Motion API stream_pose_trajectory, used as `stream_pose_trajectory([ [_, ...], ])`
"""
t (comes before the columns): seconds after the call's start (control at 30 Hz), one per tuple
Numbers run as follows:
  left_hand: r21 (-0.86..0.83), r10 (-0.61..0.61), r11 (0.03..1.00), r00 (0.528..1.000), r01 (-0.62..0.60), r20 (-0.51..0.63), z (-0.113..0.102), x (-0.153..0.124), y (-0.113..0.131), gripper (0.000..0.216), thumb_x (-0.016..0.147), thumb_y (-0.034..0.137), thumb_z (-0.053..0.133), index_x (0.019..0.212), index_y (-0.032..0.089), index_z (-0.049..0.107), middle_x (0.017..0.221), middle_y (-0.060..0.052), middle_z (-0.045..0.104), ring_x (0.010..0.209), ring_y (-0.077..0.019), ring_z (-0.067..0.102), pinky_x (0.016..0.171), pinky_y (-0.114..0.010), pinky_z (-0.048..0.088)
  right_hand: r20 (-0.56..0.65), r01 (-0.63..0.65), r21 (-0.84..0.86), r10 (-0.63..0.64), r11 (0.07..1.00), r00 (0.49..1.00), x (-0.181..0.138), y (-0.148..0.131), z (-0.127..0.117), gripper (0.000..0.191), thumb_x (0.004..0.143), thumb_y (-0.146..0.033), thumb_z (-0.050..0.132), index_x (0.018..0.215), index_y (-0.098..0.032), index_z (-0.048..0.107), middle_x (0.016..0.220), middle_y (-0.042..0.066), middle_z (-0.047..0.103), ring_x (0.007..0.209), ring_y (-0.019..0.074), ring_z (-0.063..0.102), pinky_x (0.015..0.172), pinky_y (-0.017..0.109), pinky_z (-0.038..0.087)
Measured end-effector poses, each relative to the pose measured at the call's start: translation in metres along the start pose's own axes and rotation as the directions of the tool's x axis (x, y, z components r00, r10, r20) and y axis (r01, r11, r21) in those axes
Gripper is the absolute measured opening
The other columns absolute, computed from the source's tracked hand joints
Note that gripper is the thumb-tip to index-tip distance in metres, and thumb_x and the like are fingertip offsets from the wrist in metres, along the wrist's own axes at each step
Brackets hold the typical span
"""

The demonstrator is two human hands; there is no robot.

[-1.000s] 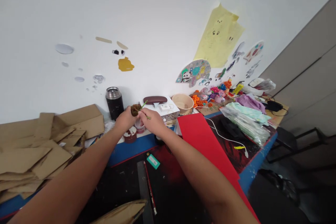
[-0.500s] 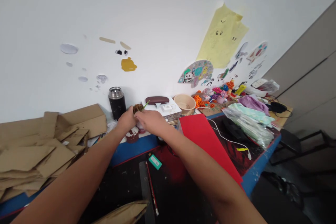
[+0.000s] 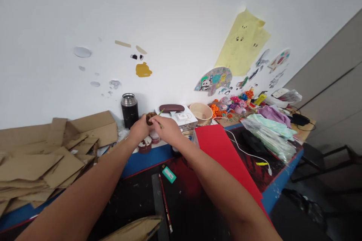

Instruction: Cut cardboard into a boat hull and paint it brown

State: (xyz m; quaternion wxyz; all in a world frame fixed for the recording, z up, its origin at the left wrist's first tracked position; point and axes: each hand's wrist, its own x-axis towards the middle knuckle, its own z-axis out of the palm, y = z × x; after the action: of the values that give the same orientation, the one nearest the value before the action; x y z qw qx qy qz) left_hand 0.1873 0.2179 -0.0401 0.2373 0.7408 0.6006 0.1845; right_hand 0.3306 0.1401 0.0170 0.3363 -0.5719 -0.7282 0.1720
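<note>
My left hand (image 3: 139, 130) is closed round a small brown, mottled, cup-like thing (image 3: 150, 117), whose lower part the fingers hide. My right hand (image 3: 167, 128) pinches a thin green stick (image 3: 161, 112) right beside it; the stick slants up past the fingers, and its lower end shows below them. Just left of my hands stands a black flask (image 3: 130, 115) with a bare steel rim. Under them are a brown and white tub (image 3: 145, 146) and a pinkish jar (image 3: 155, 138), partly covered.
Cardboard scraps (image 3: 36, 165) are heaped on the left. A white box (image 3: 185, 118) carries a maroon case (image 3: 172, 108), with a beige bowl (image 3: 201, 113) alongside. On the dark table mat lie red card (image 3: 226, 158), a teal USB stick (image 3: 169, 174), a ruler (image 3: 158, 203) and a pencil (image 3: 166, 205).
My right hand has drawn slightly right of the brown thing, so more of it and the stick's lower end show. The whole view has shifted a little.
</note>
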Motion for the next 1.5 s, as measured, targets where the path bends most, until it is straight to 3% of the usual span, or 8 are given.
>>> stream_pose_trajectory([
  [0.1,0.017,0.002,1.000,1.000,-0.002,-0.011,-0.001,-0.001,0.003,0.054,0.097,0.058,0.070,0.136,0.020,0.063,0.121,-0.015,0.079,0.112,-0.0339,0.075,0.088,-0.040,0.059,-0.104,-0.123,0.262,0.155,0.957,0.982,0.008,0.017,0.004,0.030,0.111,-0.029,0.042,0.116,-0.026,0.071,0.086,0.002,0.080,0.083,0.0216,0.079,0.078,0.031,0.062],
  [0.2,0.041,-0.003,0.999,1.000,0.004,-0.025,-0.003,-0.003,0.005,0.054,0.094,0.056,0.068,0.135,0.022,0.061,0.121,-0.016,0.081,0.114,-0.0370,0.076,0.085,-0.038,0.056,-0.130,-0.209,0.481,0.304,0.852,0.944,0.020,0.033,0.008,0.035,0.112,-0.034,0.034,0.117,-0.022,0.067,0.070,0.001,0.075,0.062,0.0204,0.076,0.058,0.029,0.061],
  [0.33,0.059,-0.001,0.998,0.999,0.003,-0.036,-0.003,-0.003,0.007,0.052,0.093,0.054,0.065,0.134,0.022,0.060,0.122,-0.017,0.081,0.113,-0.0382,0.077,0.083,-0.038,0.055,-0.138,-0.238,0.634,0.410,0.736,0.902,0.032,0.046,0.011,0.032,0.111,-0.040,0.038,0.112,-0.022,0.064,0.059,-0.002,0.069,0.053,0.0191,0.074,0.052,0.025,0.059],
  [0.43,0.065,-0.002,0.998,0.999,0.005,-0.038,-0.004,-0.003,0.007,0.052,0.093,0.057,0.063,0.132,0.023,0.061,0.118,-0.017,0.082,0.111,-0.0394,0.078,0.082,-0.039,0.056,-0.128,-0.243,0.643,0.414,0.726,0.901,0.034,0.049,0.012,0.031,0.112,-0.035,0.035,0.112,-0.021,0.062,0.058,-0.002,0.069,0.052,0.0180,0.073,0.052,0.025,0.059],
  [0.6,0.070,-0.002,0.998,1.000,0.004,-0.023,-0.004,-0.004,0.008,0.052,0.093,0.056,0.063,0.132,0.022,0.060,0.119,-0.017,0.082,0.112,-0.0385,0.077,0.081,-0.038,0.055,-0.128,-0.189,0.509,0.291,0.839,0.948,0.021,0.045,0.006,0.028,0.111,-0.032,0.041,0.116,-0.024,0.067,0.067,-0.002,0.073,0.061,0.0179,0.075,0.058,0.025,0.059],
  [0.83,0.078,-0.001,0.997,1.000,0.003,-0.015,-0.005,-0.005,0.008,0.054,0.094,0.057,0.062,0.135,0.022,0.059,0.122,-0.017,0.082,0.114,-0.0377,0.077,0.083,-0.038,0.054,-0.054,-0.003,0.074,0.007,0.997,0.999,-0.002,0.031,-0.012,0.023,0.107,-0.021,0.058,0.119,-0.028,0.077,0.096,0.001,0.082,0.095,0.0217,0.076,0.094,0.033,0.054],
  [1.03,0.080,-0.005,0.997,1.000,0.007,-0.020,-0.003,-0.003,0.006,0.056,0.094,0.061,0.063,0.135,0.022,0.059,0.122,-0.017,0.082,0.114,-0.0376,0.077,0.083,-0.037,0.055,0.073,0.097,-0.193,-0.084,0.976,0.994,-0.007,0.028,-0.018,0.027,0.108,-0.020,0.060,0.128,-0.028,0.075,0.124,0.006,0.082,0.114,0.0250,0.074,0.099,0.033,0.051],
  [1.5,0.062,-0.001,0.998,1.000,0.002,-0.021,-0.001,0.001,0.002,0.055,0.093,0.062,0.063,0.132,0.023,0.060,0.119,-0.018,0.082,0.112,-0.0387,0.077,0.081,-0.038,0.055,0.144,0.126,-0.370,-0.077,0.920,0.987,-0.015,0.018,-0.013,0.027,0.112,-0.027,0.054,0.132,-0.025,0.073,0.124,0.009,0.081,0.110,0.0285,0.074,0.092,0.035,0.051],
])
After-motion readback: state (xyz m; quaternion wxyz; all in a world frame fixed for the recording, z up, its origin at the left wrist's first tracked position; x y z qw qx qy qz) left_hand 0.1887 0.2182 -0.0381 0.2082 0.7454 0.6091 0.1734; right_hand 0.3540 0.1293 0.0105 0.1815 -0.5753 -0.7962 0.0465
